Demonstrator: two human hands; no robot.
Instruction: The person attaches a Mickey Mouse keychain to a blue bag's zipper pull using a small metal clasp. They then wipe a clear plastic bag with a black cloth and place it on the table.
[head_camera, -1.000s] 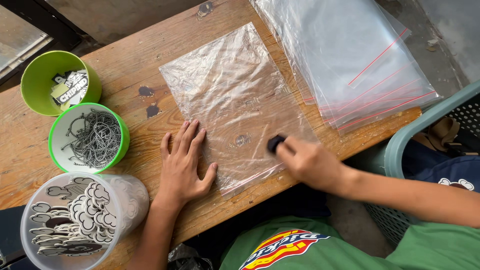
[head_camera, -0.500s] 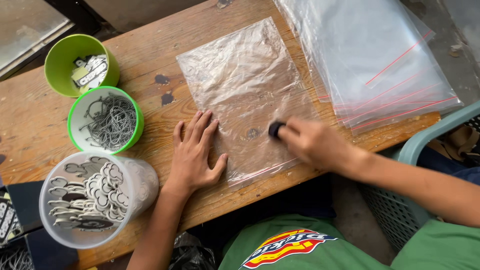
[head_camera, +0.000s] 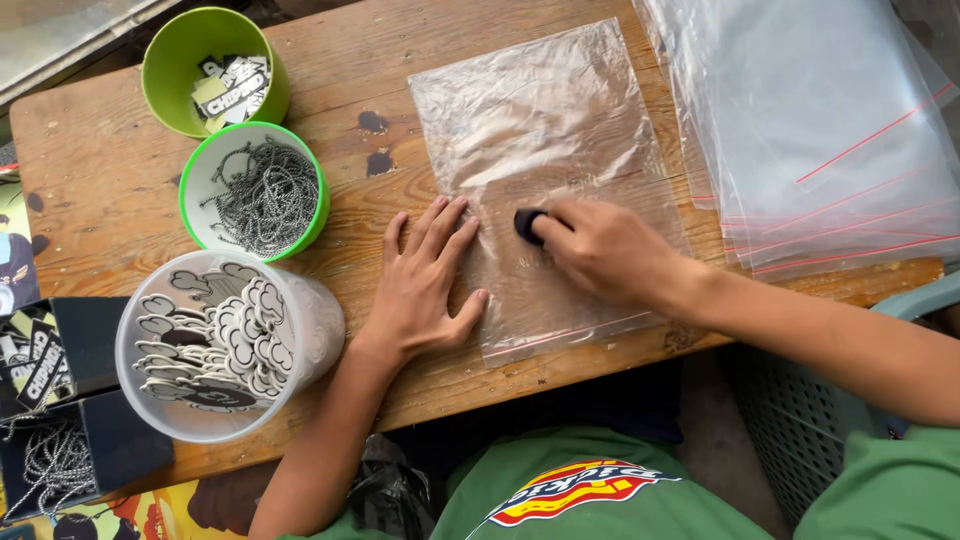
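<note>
Three tubs (head_camera: 215, 70) beside hands (head_camera: 425, 285)

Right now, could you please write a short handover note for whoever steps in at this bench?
Left hand: flat, palm down on the wooden table, fingertips on the left edge of the clear zip bag; holds nothing.
Right hand: pressing a small dark object onto the bag's middle.
Around: stack of clear red-striped bags at right; green cup of printed tags, green-rimmed cup of ball chains and a clear tub of flat cut-out shapes at left.
Done: one bag laid flat on the table.
Left: nothing visible inside that bag; the cups and tub remain full.
</note>
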